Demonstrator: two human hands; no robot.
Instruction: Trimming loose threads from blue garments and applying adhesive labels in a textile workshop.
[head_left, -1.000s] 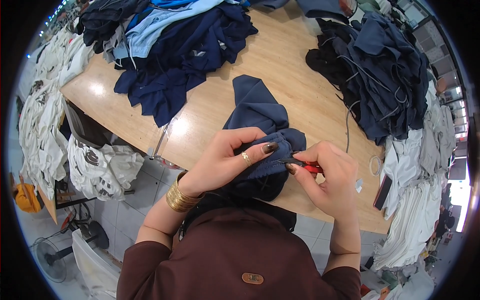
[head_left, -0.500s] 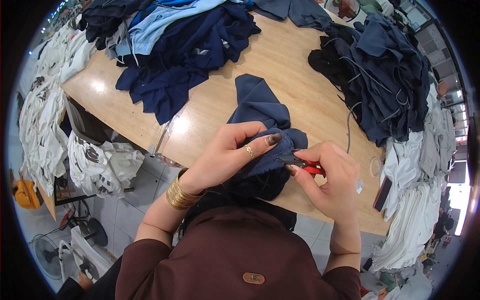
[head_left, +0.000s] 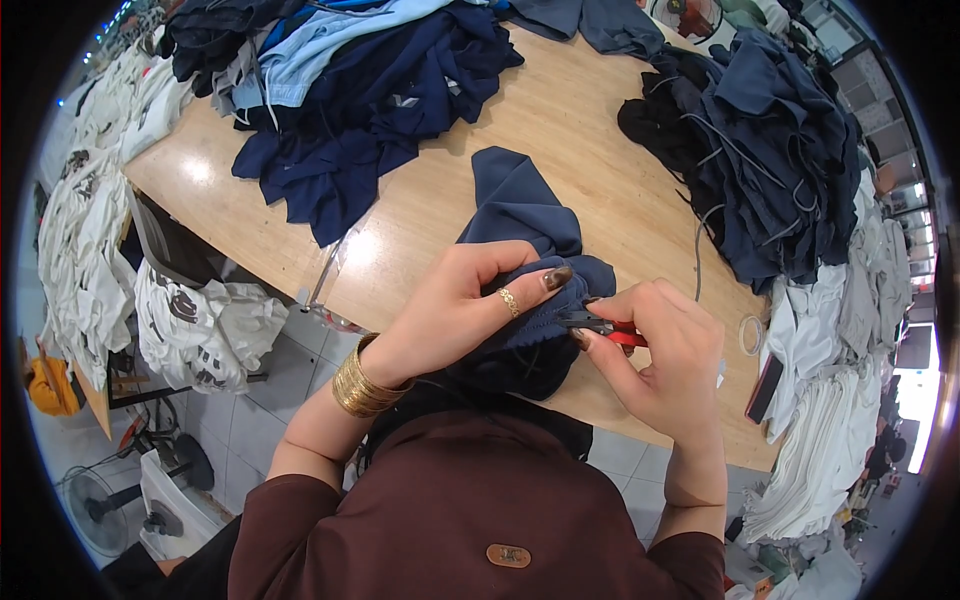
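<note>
My left hand (head_left: 470, 305) is closed on a dark blue garment (head_left: 525, 215), thumb on top near a stitched, gathered edge. Part of the garment lies on the table beyond my hands, and the rest hangs toward my lap. Between the thumb and fingers of my right hand (head_left: 660, 345) is a small pair of thread snips (head_left: 622, 333) with red handles and dark blades. The blade tips meet the stitched edge just right of my left thumb. Whether the tips have a thread between them is too small to tell.
On the wooden table (head_left: 420, 200), a navy garment pile (head_left: 400, 110) lies far left and a grey-blue pile (head_left: 770, 150) far right, with loose drawstrings. A dark phone-like slab (head_left: 765, 388) rests near stacked white garments (head_left: 815, 455) at the right edge. A fan (head_left: 95, 505) stands lower left.
Both hands stay at the same spot on the garment; my left thumb and right hand have shifted slightly right. At lower left, another person's hand has dropped mostly out of sight.
</note>
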